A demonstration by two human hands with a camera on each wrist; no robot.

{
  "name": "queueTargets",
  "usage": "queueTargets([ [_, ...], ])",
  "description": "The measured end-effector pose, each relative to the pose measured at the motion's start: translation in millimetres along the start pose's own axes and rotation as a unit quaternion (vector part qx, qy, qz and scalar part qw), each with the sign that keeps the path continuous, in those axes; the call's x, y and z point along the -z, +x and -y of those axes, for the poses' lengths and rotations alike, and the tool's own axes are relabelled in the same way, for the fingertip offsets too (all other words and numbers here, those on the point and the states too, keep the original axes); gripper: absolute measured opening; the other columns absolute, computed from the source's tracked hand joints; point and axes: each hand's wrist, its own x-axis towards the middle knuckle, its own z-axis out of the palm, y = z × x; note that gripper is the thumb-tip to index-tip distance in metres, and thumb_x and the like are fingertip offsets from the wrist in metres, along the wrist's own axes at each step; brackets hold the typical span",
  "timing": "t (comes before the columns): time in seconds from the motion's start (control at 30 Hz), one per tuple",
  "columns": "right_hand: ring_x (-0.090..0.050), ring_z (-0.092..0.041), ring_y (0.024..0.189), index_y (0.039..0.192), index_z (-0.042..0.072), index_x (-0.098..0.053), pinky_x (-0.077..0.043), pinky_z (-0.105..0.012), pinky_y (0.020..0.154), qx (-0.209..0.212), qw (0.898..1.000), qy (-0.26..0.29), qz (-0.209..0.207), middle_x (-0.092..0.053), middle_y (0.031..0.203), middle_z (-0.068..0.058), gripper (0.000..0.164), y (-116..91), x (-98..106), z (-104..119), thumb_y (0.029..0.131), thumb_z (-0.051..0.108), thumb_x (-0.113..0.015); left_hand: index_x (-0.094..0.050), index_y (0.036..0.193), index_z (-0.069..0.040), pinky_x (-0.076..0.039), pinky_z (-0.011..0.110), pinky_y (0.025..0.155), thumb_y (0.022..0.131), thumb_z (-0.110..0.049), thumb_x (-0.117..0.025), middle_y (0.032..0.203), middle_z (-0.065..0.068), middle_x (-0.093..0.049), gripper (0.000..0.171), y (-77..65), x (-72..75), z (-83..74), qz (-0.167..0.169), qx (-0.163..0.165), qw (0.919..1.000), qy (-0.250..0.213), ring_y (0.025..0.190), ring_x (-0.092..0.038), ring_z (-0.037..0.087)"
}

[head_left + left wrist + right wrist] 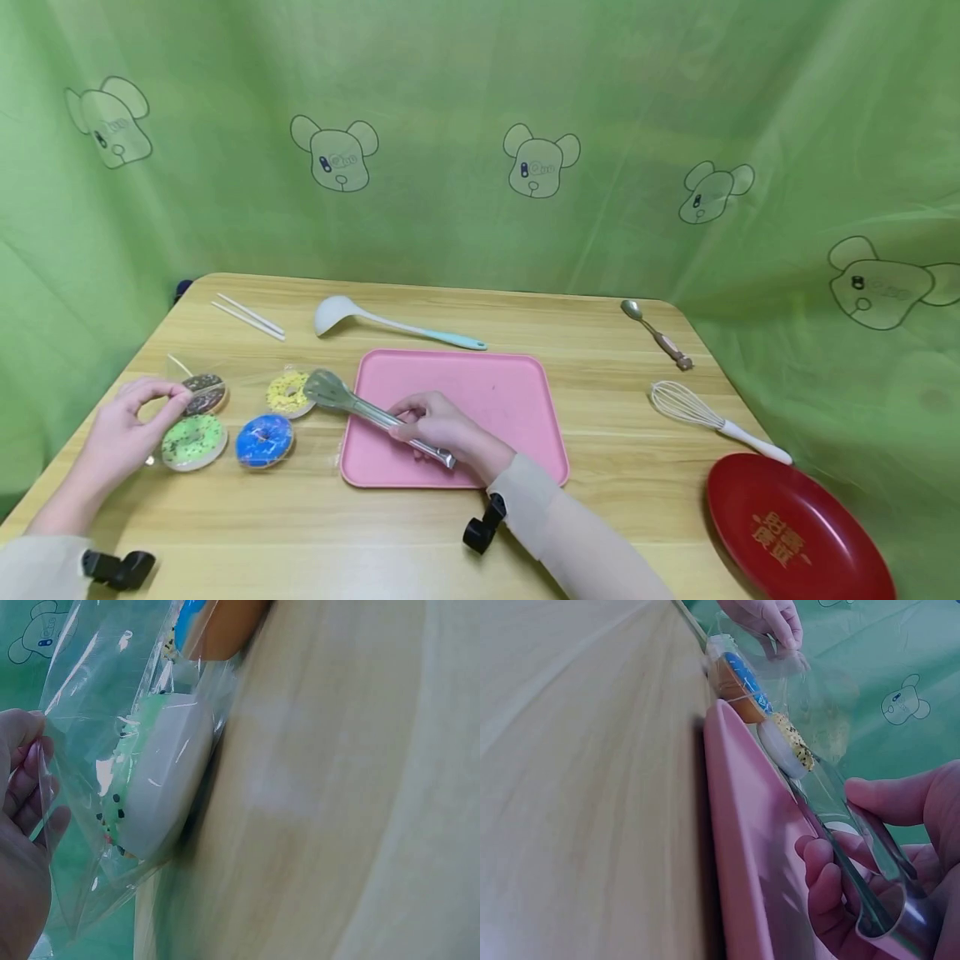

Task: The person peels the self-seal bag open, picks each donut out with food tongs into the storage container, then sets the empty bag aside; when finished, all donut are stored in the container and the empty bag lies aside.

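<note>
One green curtain (435,242), printed with cartoon heads, backed the wood-grain table (270,533). A pink tray (517,396) lay flat mid-table, under my right hand (442,429). Left of it, my left fingers (21,727) pinched the edge of a clear bag (90,690), apparently to raise its film off the doughnuts (265,442) inside. My right fingers (825,892) gripped metal tongs (367,410) well back, seemingly for reach; their tips were at the yellow doughnut (283,396), contact unclear.

At the pink tray's (498,387) near edge, the person's right cuff (525,500) is pale beige, with a small black mount (483,527). Well left of the tray, the left cuff (45,568) and its mount (118,570) match
</note>
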Motion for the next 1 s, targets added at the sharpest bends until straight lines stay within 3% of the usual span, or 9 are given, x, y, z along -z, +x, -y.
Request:
queueTargets([
  [0.13,-0.051,-0.017,0.051,0.11,0.002,-0.063,-0.047,-0.025,0.043,0.007,1.0,-0.002,-0.002,-0.057,0.084,-0.011,0.032,-5,3,-1,0.079,0.004,-0.07,-0.061,0.103,-0.004,-0.027,0.028,0.101,0.091,-0.023,-0.061,0.101,-0.024,-0.05,0.022,-0.2,-0.1,0.3,-0.002,0.002,1.0,-0.001,0.1,-0.035,-0.012],
  [0.3,-0.05,-0.017,0.051,0.111,0.001,-0.062,-0.047,-0.025,0.043,0.007,1.0,0.0,0.005,-0.058,0.084,-0.011,0.031,-11,7,-3,0.08,0.004,-0.068,-0.062,0.102,-0.003,-0.026,0.018,0.095,0.091,-0.022,-0.061,0.1,-0.025,-0.049,0.021,-0.4,-0.7,0.7,-0.005,-0.002,1.0,0.0,0.1,-0.035,-0.012],
  [0.4,-0.051,-0.018,0.051,0.11,0.001,-0.062,-0.047,-0.025,0.043,0.009,1.0,-0.001,0.003,-0.058,0.084,-0.012,0.031,-14,8,-3,0.081,0.004,-0.069,-0.061,0.102,-0.003,-0.027,0.034,0.103,0.091,-0.022,-0.061,0.1,-0.025,-0.049,0.022,-0.5,-0.1,0.6,-0.001,0.001,1.0,-0.007,0.1,-0.035,-0.012],
  [0.5,-0.051,-0.018,0.052,0.11,0.002,-0.062,-0.047,-0.025,0.043,0.011,1.0,-0.006,0.0,-0.057,0.085,-0.012,0.031,-17,9,-3,0.08,0.005,-0.069,-0.061,0.103,-0.003,-0.026,0.049,0.103,0.091,-0.023,-0.061,0.101,-0.025,-0.049,0.023,-0.5,0.4,0.3,0.001,0.004,1.0,-0.009,0.1,-0.034,-0.012],
  [0.63,-0.052,-0.018,0.053,0.112,0.003,-0.062,-0.048,-0.027,0.043,0.015,1.0,-0.007,0.0,-0.057,0.087,-0.012,0.032,-20,12,-4,0.081,0.006,-0.069,-0.062,0.102,-0.003,-0.028,0.024,0.098,0.091,-0.022,-0.061,0.1,-0.025,-0.049,0.022,-0.4,0.1,0.7,-0.005,-0.002,1.0,0.0,0.1,-0.035,-0.011],
  [0.7,-0.052,-0.019,0.053,0.112,0.004,-0.062,-0.049,-0.028,0.044,0.019,1.0,-0.007,-0.001,-0.057,0.088,-0.012,0.032,-23,15,-4,0.081,0.007,-0.069,-0.062,0.102,-0.003,-0.028,0.024,0.098,0.091,-0.022,-0.061,0.1,-0.025,-0.05,0.022,0.0,-0.3,0.6,-0.006,-0.003,1.0,-0.001,0.1,-0.036,-0.012],
  [0.77,-0.053,-0.019,0.053,0.112,0.005,-0.063,-0.05,-0.029,0.045,0.025,1.0,-0.008,-0.002,-0.057,0.088,-0.012,0.032,-27,18,-3,0.081,0.008,-0.07,-0.062,0.102,-0.003,-0.028,0.034,0.102,0.091,-0.023,-0.061,0.1,-0.024,-0.05,0.022,0.4,-0.6,0.3,-0.003,-0.001,1.0,-0.004,0.1,-0.035,-0.012],
  [0.87,-0.052,-0.019,0.053,0.112,0.005,-0.063,-0.05,-0.031,0.045,0.029,0.999,-0.016,0.0,-0.057,0.088,-0.012,0.031,-34,23,-4,0.081,0.008,-0.069,-0.061,0.102,-0.002,-0.025,0.059,0.1,0.091,-0.023,-0.061,0.101,-0.023,-0.05,0.024,0.6,-0.2,-0.3,0.004,0.006,0.9999,-0.015,0.1,-0.034,-0.012],
  [1.0,-0.053,-0.019,0.054,0.112,0.006,-0.063,-0.05,-0.031,0.046,0.018,1.0,-0.023,-0.003,-0.057,0.088,-0.013,0.032,-45,29,-10,0.081,0.01,-0.07,-0.06,0.102,-0.002,-0.023,0.064,0.097,0.091,-0.023,-0.061,0.101,-0.022,-0.049,0.024,-0.9,0.8,-0.1,0.007,0.011,0.9997,-0.021,0.1,-0.034,-0.012],
])
